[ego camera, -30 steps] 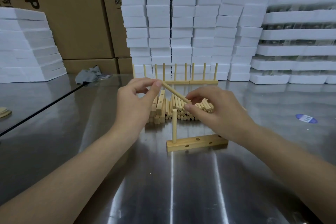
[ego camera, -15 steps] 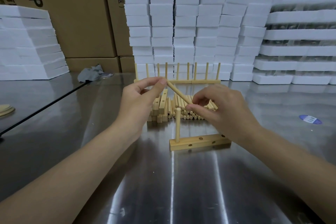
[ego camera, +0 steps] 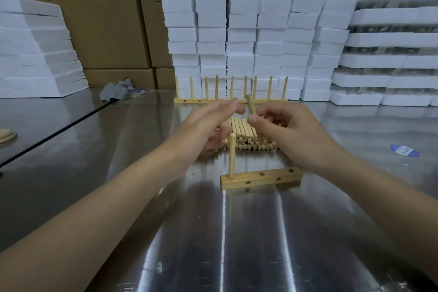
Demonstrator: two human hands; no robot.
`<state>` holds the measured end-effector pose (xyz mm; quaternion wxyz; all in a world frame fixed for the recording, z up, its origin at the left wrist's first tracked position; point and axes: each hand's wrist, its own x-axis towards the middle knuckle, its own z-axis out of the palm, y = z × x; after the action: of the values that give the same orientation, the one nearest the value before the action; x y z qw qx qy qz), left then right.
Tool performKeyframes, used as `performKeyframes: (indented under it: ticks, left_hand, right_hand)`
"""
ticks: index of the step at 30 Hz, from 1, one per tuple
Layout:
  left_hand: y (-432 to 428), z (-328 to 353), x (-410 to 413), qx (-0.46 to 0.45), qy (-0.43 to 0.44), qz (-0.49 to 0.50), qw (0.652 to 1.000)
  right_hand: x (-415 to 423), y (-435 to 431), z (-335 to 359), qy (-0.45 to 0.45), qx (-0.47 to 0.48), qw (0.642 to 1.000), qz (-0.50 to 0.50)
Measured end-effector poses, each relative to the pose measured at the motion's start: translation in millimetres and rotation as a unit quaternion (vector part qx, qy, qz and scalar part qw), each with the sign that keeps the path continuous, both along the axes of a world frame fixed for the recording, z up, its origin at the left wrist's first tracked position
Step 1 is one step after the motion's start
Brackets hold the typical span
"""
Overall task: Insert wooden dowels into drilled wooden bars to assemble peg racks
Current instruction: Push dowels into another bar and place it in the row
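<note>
While the right hand (ego camera: 289, 130) pinches a dowel (ego camera: 250, 106) near-upright above the dowel pile (ego camera: 246, 136), its grip closed on the lower end, the left hand (ego camera: 206, 125) is straight-fingered, holding nothing. Nearer, the drilled bar (ego camera: 260, 179) carries one standing peg (ego camera: 232, 156) at its left end. Far-left cartons (ego camera: 106, 19) read "-P" and "(西区)".

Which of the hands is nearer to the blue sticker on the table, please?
The right. The right hand, pinching a dowel, is left of the sticker; the left hand lies further left, beyond the right one.
</note>
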<state>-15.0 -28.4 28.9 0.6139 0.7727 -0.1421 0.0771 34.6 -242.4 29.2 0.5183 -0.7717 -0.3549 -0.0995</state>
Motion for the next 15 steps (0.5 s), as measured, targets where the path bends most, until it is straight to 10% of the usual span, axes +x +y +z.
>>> performKeyframes:
  ticks: [5, 15]
  left_hand:
    - [14, 5, -6, 0.202, 0.072, -0.156, 0.964]
    - [18, -10, 3, 0.306, 0.06, -0.069, 0.948]
  right_hand:
    - [3, -7, -1, 0.03, 0.017, 0.999, -0.018]
    - [-5, -6, 0, -0.019, -0.099, 0.995, 0.013]
